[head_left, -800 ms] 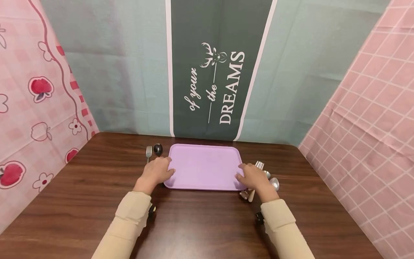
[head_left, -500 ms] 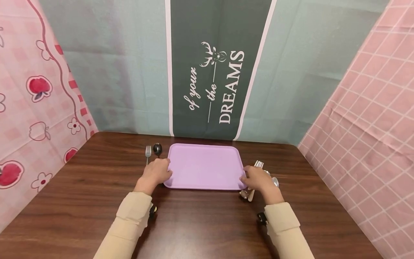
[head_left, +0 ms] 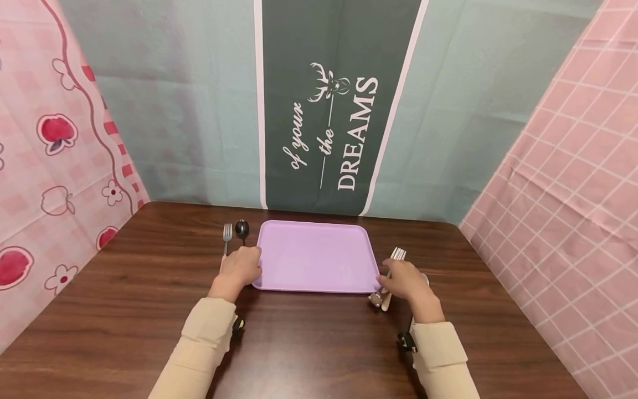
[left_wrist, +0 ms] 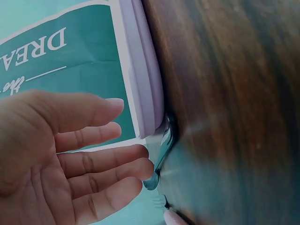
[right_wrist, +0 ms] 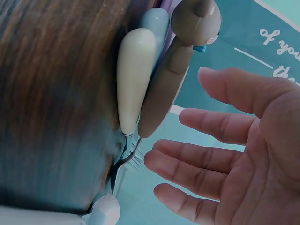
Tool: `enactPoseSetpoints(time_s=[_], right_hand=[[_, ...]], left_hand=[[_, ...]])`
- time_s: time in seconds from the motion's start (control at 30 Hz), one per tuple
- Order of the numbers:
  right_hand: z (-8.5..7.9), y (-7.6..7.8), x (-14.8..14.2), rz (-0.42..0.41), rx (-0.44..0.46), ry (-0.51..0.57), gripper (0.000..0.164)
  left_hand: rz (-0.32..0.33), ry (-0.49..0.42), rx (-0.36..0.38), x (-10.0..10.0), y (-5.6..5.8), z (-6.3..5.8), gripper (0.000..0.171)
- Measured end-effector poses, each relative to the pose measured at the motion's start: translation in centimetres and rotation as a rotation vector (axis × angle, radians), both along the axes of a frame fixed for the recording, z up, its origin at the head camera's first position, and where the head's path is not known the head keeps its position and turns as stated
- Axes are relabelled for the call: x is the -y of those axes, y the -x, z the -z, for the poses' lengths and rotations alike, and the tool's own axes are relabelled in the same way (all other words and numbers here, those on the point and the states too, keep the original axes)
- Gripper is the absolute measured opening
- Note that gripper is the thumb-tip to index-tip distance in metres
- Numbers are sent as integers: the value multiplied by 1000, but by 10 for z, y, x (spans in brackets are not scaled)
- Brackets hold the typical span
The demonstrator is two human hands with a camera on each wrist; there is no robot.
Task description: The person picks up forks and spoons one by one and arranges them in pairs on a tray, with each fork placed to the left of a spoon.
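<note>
A lilac rectangular tray (head_left: 316, 257) lies flat near the back of the table. At its left edge is my left hand (head_left: 241, 267); the left wrist view shows its fingers loosely extended, with nothing held. A fork (head_left: 227, 231) and a dark spoon (head_left: 242, 228) lie left of the tray, their lower parts partly hidden by that hand. My right hand (head_left: 406, 280) hovers over cutlery beside the tray's right edge, its fingers spread and holding nothing. Under it are fork tines (head_left: 398, 253), a cream handle (right_wrist: 136, 70), a brown bear-shaped handle (right_wrist: 166, 89), a pale blue handle (right_wrist: 157, 23) and a spoon (right_wrist: 107, 208).
The brown wood-grain table (head_left: 319, 343) extends in front of the tray. A green and grey cloth (head_left: 219, 111) hangs behind it. Pink cloths hang at the left (head_left: 60, 160) and right (head_left: 573, 183). Both wrists wear small black devices.
Both hands have drawn outward from the tray's sides, the right one farther over the cutlery. The left fingers no longer reach over the tray's surface. The tray looks unmoved.
</note>
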State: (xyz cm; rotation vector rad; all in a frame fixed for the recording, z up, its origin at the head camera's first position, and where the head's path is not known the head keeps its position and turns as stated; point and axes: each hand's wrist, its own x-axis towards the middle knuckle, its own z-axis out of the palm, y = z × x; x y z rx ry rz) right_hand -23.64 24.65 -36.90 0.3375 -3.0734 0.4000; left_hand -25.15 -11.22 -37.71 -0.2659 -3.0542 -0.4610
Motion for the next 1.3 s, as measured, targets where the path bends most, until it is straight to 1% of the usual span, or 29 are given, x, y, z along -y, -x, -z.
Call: enactPoseSetpoints(time_s=[0.2,0.27,0.33,0.43,0.53,0.63,0.73,0.83,0.97,1.1,1.2,1.3], right_hand=[[-1,-1,-2,27,12,-3,42],[-1,-2,-2,19,6,-3,42],[-1,-3,-1,-6,-7,4,40],[1,-4,0,-63,-32,43,36],[3,-3,3,-108,-50,80,35],[4,-4,6,-120,-51,96,35],[4,-5,6,-121,-49,103,29],[3,-7,5,-127,-60,114,18],[5,-7,4,-145,-78,106,7],[6,-7,4,-137,-81,92,7],[6,-8,4,-124,-89,77,12],[5,-8,3,-119,-96,57,19]], left_hand=[[17,-10,1,0,1,3,4],[27,-14,-5,0,1,3,4],[34,-17,-9,0,2,4,4],[40,-14,-4,0,2,4,1],[43,-12,0,1,1,5,8],[49,-18,-6,1,0,5,12],[60,-28,-12,2,-1,5,11],[72,-39,-15,4,-1,5,10],[64,-43,-6,7,-2,5,12],[74,-41,-1,8,-1,5,13],[81,-39,2,7,0,5,14],[73,-43,26,6,0,6,16]])
